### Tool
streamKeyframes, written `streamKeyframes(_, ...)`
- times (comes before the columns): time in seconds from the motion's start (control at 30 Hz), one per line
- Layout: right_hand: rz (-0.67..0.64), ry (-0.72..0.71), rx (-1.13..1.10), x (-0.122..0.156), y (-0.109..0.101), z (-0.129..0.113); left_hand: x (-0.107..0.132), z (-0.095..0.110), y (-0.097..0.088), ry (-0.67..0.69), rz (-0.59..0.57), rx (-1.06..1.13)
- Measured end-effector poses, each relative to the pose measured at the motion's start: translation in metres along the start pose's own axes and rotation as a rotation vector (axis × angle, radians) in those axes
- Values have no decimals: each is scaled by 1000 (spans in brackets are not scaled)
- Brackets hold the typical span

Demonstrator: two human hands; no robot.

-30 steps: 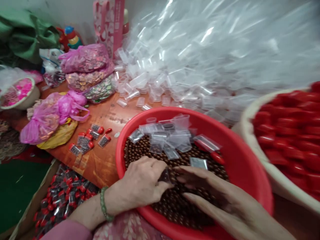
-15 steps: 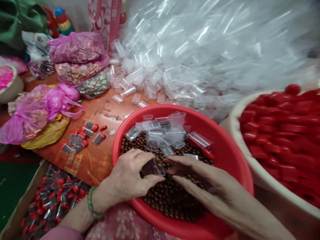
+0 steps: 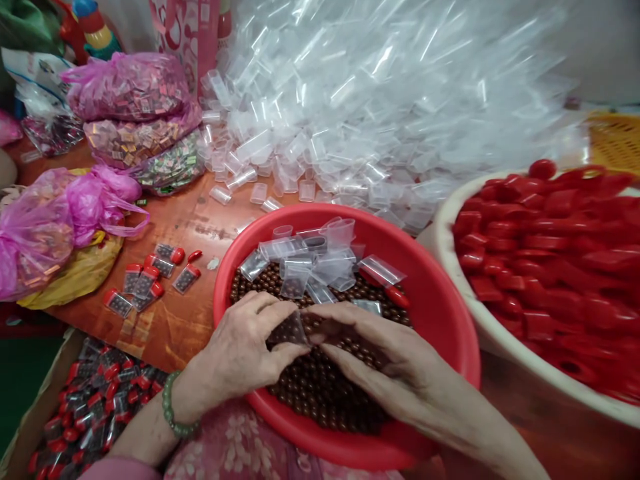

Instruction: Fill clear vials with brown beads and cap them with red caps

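Note:
My left hand (image 3: 245, 343) is closed around a small clear plastic container (image 3: 294, 328), with dark round shapes showing through its wall. My right hand (image 3: 395, 357) is cupped at the container's right end, thumb and fingers apart; its palm is partly hidden. Both hands are over a red basin (image 3: 447, 320) of small shiny brown balls (image 3: 325, 393). Several clear containers (image 3: 295, 277) lie on the balls towards the far side, with a red cap (image 3: 397, 297) beside them.
A white tub (image 3: 450, 247) heaped with red caps (image 3: 545, 247) stands right. Behind rises a large pile of clear containers (image 3: 350, 120). Left are pink bags (image 3: 135, 87) and several capped, filled containers (image 3: 145, 283); more fill a box (image 3: 100, 400) below the table edge.
The view has shifted, so the surroundings sit further left. My right hand has closed in on the container, and its fingertips are now at the container's end. My left hand keeps its hold.

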State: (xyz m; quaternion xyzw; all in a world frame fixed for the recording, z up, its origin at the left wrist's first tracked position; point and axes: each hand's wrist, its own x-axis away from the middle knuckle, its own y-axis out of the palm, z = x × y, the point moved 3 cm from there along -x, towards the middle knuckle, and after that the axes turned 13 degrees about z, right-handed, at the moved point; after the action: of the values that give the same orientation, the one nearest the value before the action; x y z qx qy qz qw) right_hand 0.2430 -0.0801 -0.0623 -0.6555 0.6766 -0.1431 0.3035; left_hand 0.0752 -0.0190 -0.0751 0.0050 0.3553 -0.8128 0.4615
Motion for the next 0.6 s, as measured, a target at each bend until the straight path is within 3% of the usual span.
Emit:
streamKeyframes(0.3, 17, -70, -74, -7, 5, -5, -2, -5, 1, 14, -49, -25)
streamKeyframes(0.6, 13, 8, -79, -10, 10, 0, 0, -10, 4, 8, -55, -37)
